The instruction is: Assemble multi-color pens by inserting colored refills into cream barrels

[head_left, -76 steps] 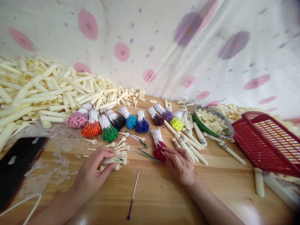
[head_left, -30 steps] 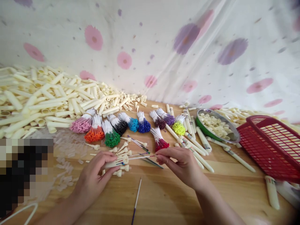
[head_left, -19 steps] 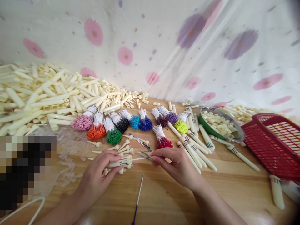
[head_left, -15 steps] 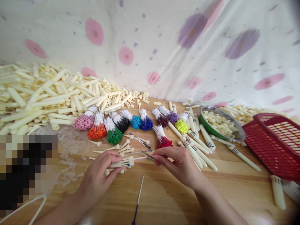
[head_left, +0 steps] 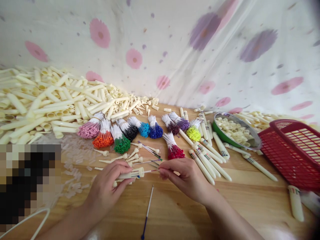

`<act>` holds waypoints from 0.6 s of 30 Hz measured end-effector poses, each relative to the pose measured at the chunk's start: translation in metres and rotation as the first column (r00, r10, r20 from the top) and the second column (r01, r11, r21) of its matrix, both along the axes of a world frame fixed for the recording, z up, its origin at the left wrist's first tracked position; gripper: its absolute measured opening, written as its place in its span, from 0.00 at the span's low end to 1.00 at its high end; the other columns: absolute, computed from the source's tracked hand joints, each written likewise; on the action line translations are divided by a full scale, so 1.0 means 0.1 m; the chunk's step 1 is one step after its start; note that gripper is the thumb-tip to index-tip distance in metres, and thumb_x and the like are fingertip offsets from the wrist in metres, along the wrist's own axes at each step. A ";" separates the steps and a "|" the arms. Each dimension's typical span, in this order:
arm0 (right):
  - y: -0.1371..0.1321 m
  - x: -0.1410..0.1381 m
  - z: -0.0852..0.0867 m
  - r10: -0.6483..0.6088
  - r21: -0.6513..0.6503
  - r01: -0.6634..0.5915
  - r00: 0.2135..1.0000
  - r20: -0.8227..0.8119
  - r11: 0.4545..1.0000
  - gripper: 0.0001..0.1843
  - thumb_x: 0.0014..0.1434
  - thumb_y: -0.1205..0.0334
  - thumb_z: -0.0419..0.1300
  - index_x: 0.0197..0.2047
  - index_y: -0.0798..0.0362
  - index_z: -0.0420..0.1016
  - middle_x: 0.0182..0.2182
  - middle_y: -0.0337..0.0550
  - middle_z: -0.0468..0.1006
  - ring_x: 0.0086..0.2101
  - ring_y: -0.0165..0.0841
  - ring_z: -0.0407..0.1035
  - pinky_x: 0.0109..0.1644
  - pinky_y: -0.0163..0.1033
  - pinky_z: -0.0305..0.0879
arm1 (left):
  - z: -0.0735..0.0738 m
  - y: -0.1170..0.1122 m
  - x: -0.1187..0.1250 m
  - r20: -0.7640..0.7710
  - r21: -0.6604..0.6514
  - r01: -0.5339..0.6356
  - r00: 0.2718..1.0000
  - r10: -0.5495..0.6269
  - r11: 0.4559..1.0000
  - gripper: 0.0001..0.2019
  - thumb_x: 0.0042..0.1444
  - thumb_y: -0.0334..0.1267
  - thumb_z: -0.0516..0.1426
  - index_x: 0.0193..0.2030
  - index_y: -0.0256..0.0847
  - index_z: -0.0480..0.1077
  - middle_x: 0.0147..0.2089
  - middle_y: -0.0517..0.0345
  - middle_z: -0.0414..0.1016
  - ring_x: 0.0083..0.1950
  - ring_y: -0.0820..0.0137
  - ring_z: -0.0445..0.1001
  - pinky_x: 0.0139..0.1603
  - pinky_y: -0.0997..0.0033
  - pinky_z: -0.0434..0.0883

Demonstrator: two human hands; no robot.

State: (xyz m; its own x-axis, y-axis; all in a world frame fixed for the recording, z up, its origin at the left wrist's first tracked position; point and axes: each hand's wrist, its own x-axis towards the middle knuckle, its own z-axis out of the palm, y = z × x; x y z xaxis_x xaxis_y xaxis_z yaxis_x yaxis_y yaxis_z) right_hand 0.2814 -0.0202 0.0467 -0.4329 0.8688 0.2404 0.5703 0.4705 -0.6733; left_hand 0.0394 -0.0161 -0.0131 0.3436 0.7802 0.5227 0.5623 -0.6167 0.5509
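Observation:
Between the fingers and thumb of my left hand (head_left: 112, 178) lies a cream slotted pen barrel (head_left: 136, 172), held sideways with its open end to the right. Dark and blue bits show in its slots. A thin white pen refill (head_left: 149, 171) with a reddish part sticks out of that end and reaches the fingertips of my right hand (head_left: 178, 171), which are pinched together on it. Thin grey metal tips, like tweezers (head_left: 154, 163), also project from the right fingers; most of that tool is hidden. Below, a single blue-ended refill (head_left: 147, 213) rests on the table.
Bundled colour-tipped refills, such as the green bundle (head_left: 120, 138) and red bundle (head_left: 173, 146), stand beyond my hands. Cream tubes (head_left: 50, 96) are heaped at left. Pens (head_left: 206, 163), a green bowl (head_left: 217, 131) of small parts and a red basket (head_left: 287, 156) are at right.
My right hand has shifted slightly left, towards the barrel. Less of the refill shows between the barrel and my fingers, and its reddish part is now visible. The left hand has barely moved.

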 end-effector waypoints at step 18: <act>-0.09 -0.21 -0.10 -0.036 -0.202 0.010 0.991 -0.126 0.979 0.17 0.61 0.50 0.55 0.44 0.55 0.72 0.29 0.42 0.77 0.27 0.27 0.70 0.28 0.29 0.64 | -0.01 -0.03 0.02 0.036 -0.082 0.023 0.999 -0.020 0.996 0.04 0.55 0.35 0.57 0.39 0.44 0.69 0.38 0.57 0.75 0.41 0.68 0.76 0.40 0.70 0.73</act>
